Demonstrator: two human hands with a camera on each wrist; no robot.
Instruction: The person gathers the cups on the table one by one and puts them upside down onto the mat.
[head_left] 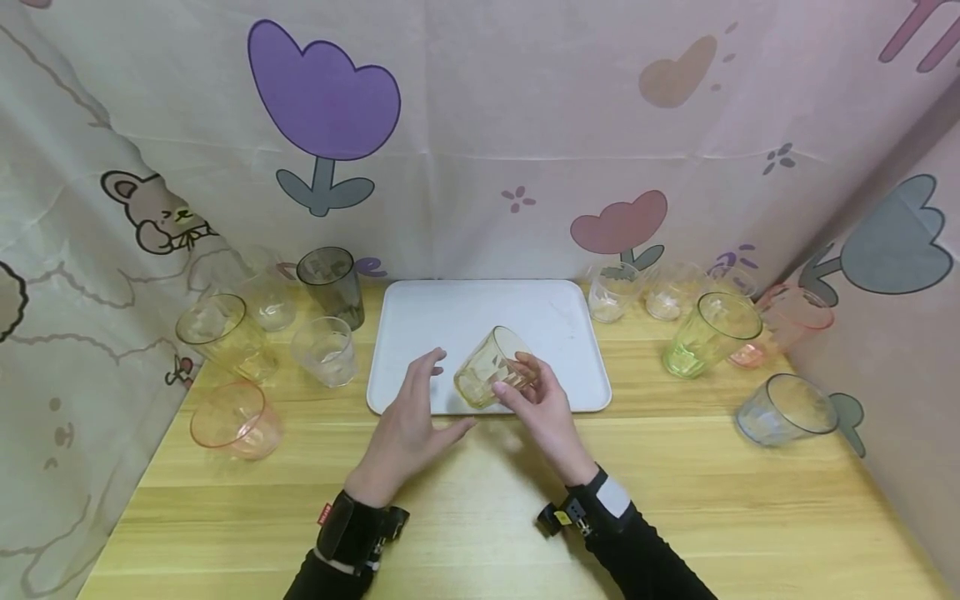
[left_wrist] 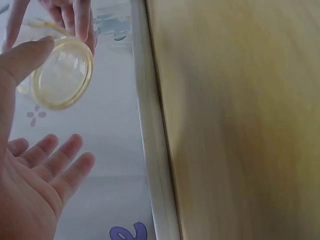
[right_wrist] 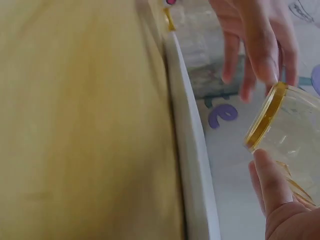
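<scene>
My right hand (head_left: 534,392) holds a yellow see-through cup (head_left: 491,367), tilted with its mouth up and away, just above the front edge of the white tray (head_left: 450,312). In the right wrist view the thumb (right_wrist: 272,182) presses the cup (right_wrist: 290,130) near its rim. My left hand (head_left: 438,392) hovers open just left of the cup, fingers spread, holding nothing. The left wrist view shows the open left palm (left_wrist: 30,195) below the cup (left_wrist: 62,72), while right-hand fingers (left_wrist: 75,15) grip the cup from above. Whether the left thumb touches the cup I cannot tell.
Several cups stand left of the tray on the wooden table (head_left: 480,517): a grey cup (head_left: 332,286), a clear cup (head_left: 326,350), a pale yellow cup (head_left: 225,333), a pink cup (head_left: 236,421). At the right are a green cup (head_left: 705,333), a pink cup (head_left: 783,325) and a bluish cup (head_left: 783,408). Printed cloth walls enclose three sides.
</scene>
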